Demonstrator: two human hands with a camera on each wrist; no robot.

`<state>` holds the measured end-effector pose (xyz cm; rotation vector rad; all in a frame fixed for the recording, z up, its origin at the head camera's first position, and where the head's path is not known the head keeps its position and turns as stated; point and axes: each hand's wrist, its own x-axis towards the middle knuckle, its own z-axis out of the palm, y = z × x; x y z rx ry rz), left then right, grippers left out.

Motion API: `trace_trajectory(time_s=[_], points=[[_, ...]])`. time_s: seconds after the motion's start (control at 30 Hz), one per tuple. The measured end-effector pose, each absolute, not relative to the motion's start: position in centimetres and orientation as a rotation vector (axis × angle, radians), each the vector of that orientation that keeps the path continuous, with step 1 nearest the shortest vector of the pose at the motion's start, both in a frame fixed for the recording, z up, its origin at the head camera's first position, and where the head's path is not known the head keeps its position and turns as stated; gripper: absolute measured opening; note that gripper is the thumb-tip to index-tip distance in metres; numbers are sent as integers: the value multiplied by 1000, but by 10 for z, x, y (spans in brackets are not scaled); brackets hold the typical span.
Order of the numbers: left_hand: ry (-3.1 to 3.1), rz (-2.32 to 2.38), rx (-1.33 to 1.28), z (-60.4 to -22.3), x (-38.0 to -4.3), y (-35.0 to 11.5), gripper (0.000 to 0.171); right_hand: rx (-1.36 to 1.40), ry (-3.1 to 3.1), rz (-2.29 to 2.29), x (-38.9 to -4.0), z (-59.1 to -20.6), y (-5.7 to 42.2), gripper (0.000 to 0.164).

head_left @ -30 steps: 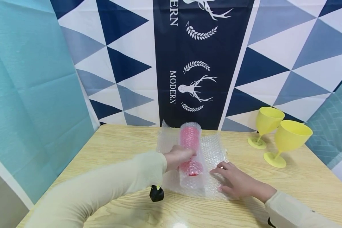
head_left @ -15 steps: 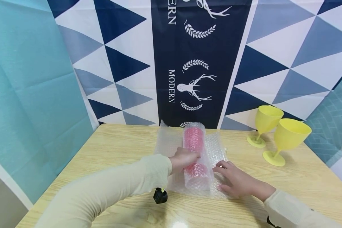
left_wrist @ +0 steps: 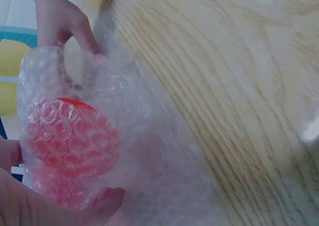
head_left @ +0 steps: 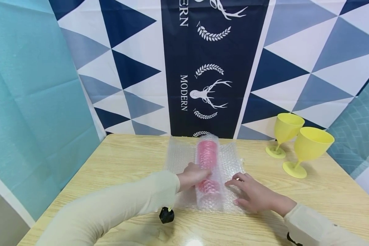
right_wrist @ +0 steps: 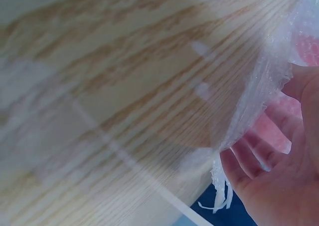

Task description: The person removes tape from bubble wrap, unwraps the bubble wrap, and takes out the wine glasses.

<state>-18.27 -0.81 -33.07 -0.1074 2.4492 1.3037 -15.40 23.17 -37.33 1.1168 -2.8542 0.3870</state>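
Wrapped in clear bubble wrap [head_left: 230, 159], a pinkish-red item [head_left: 207, 153] lies lengthwise near the table's middle. Its wide round end with a red rim [left_wrist: 75, 102] shows through the bubbles in the left wrist view, narrowing below. My left hand [head_left: 193, 176] grips the roll around its middle from the left, covering part of it. To the right, my right hand [head_left: 253, 193] rests on the flat part of the sheet, thumb and fingers spread apart. In the right wrist view, its fingertips [right_wrist: 239, 158] touch the sheet's edge.
Two yellow goblets [head_left: 312, 147] stand at the right rear of the wooden table [head_left: 126, 153]. Patterned cloth [head_left: 212, 68] hangs right behind the table, and a turquoise cloth [head_left: 33, 102] on the left.
The wrapped roll shifted right with my left hand, then came back a little left. The red rim showing at its near end is now less visible. My right hand has barely moved.
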Motion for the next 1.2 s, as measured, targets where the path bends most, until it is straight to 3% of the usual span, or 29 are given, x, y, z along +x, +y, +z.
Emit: trace_trajectory(time_s=[0.27,0.5,0.83,1.2], points=[[2398,1281,-75,-335,-187,-22,34,1111,-2883,375,-153,-370,231,48],[2386,1274,-107,-333,-189,-28,49,1210,-2832,371,-161,-361,233,46],[2372,1336,-118,-340,-183,-26,41,1389,-2666,412,-166,-360,236,40],[2347,1352,-124,-340,-183,-26,44,1297,-2872,325,-171,-327,225,37]])
